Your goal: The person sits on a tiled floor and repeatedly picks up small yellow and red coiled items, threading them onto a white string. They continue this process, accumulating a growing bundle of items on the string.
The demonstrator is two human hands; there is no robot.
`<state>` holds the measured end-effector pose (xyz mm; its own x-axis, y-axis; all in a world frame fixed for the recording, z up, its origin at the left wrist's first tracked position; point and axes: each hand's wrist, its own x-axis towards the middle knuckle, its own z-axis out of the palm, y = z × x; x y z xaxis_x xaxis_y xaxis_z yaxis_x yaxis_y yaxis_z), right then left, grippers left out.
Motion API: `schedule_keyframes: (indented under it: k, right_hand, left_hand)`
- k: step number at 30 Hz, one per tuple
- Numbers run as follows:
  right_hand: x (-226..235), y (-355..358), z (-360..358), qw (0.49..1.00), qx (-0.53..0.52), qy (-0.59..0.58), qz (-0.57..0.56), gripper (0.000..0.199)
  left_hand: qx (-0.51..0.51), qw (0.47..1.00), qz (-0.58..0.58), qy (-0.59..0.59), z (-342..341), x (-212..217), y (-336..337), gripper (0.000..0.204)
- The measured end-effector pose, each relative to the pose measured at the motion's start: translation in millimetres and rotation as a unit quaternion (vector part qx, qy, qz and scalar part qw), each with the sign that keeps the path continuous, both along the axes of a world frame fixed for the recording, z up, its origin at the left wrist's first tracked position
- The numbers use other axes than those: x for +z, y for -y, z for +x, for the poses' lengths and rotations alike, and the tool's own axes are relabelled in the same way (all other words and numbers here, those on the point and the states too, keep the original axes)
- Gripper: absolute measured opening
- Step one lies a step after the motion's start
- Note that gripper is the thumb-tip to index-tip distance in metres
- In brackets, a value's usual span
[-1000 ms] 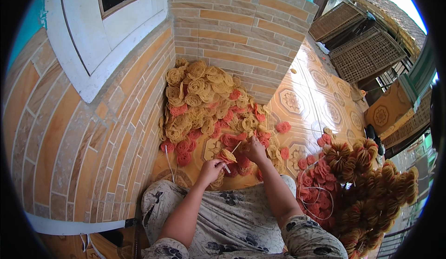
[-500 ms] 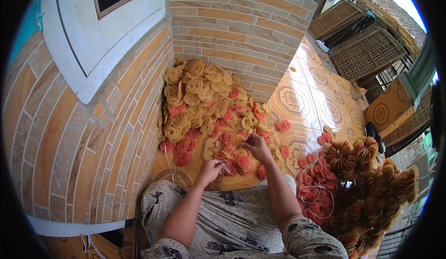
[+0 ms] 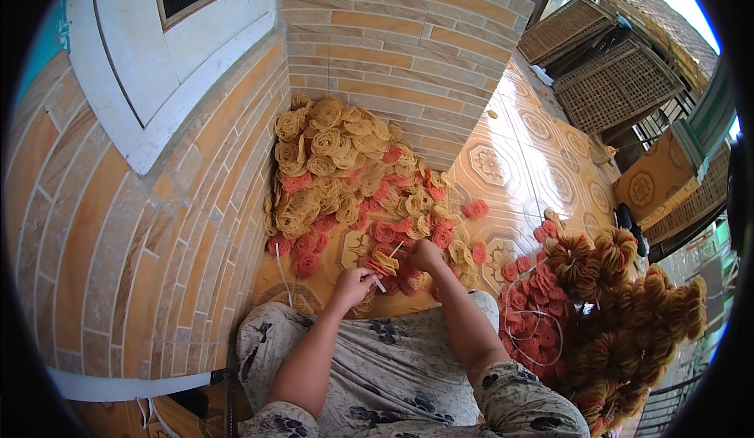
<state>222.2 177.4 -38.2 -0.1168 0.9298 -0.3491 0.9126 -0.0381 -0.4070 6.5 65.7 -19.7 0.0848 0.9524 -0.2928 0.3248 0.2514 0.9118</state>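
Observation:
My left hand [image 3: 355, 286] is closed in a pinch on a white plastic string [image 3: 382, 286], which shows just below its fingertips. Several yellow and red coiled noodle crackers [image 3: 384, 263] sit stacked on the string beside that hand. A thin pale end [image 3: 397, 247] sticks out above the stack, toward my right hand [image 3: 425, 256]. The right hand's fingers are curled together close to the stack; what they hold, if anything, is hidden. Loose red crackers [image 3: 408, 282] lie on the floor beneath both hands.
Yellow crackers with some red ones form a big heap [image 3: 338, 151] in the wall corner. Strung bundles [image 3: 628, 320] stand at my right, beside a pile of red crackers [image 3: 542, 300] with a white string loop. Brick-patterned walls [image 3: 369, 45] enclose the left and far sides.
My right hand has come slightly down, with its fingers turned in close to the stack. The stack at my left hand now stands more upright, with the pale end showing above it.

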Motion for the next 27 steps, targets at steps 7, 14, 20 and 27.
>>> schedule_keyframes:
  k: [7,14,20,27]
  right_hand:
    - [57.4,9.1,6.9,0.958,-0.033,-0.242,0.153,0.024]
    - [78.3,22.4,3.7,0.943,0.083,-0.314,0.067,0.022]
    - [50.2,-9.8,21.5,0.973,0.045,-0.077,0.211,0.036]
    - [30.6,-18.2,10.1,0.955,0.047,0.083,0.279,0.021]
  left_hand:
    - [0.002,1.0,0.004,-0.012,-0.8,-2.7,-2.2,0.028]
    - [0.04,0.999,-0.019,0.029,2.0,4.5,0.2,0.026]
    - [0.04,0.998,0.012,0.047,1.4,-1.2,-2.5,0.024]
    - [0.039,0.998,0.031,0.044,3.1,-0.7,-0.4,0.024]
